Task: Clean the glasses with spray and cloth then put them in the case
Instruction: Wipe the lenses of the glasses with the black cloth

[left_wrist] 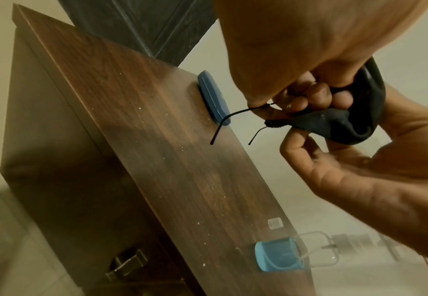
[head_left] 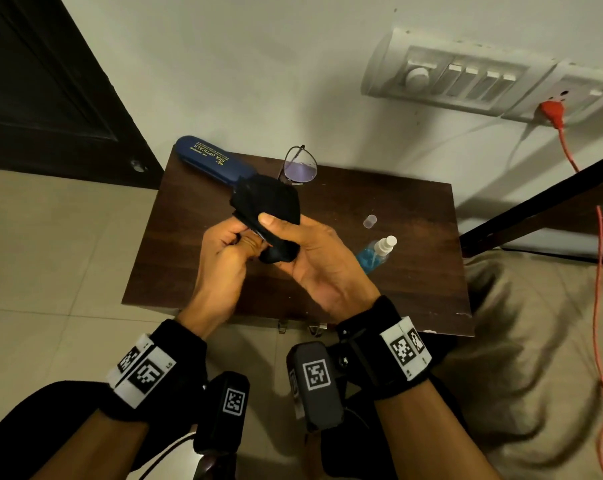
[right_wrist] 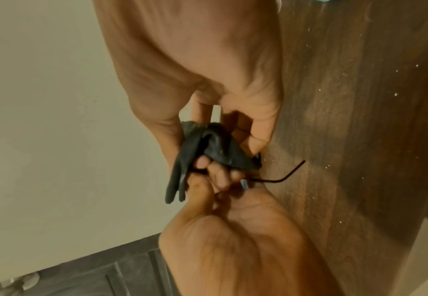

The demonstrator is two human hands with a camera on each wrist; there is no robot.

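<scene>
Over the dark wood bench point(head_left: 379, 271), my left grip point(head_left: 220, 251) pinches the glasses point(head_left: 300, 166), my right grip point(head_left: 314, 251) clasps the black cloth point(head_left: 269, 199) around one lens. Their long axis runs away from me, the bare lens farthest.

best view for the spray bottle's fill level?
Left wrist: the spray bottle lies on its side on the table, blue liquid pooled in its base end, upper body clear. Head view shows the bottle smaller, partly behind the right hand. Right wrist shows only a blue sliver at the top edge.
</scene>
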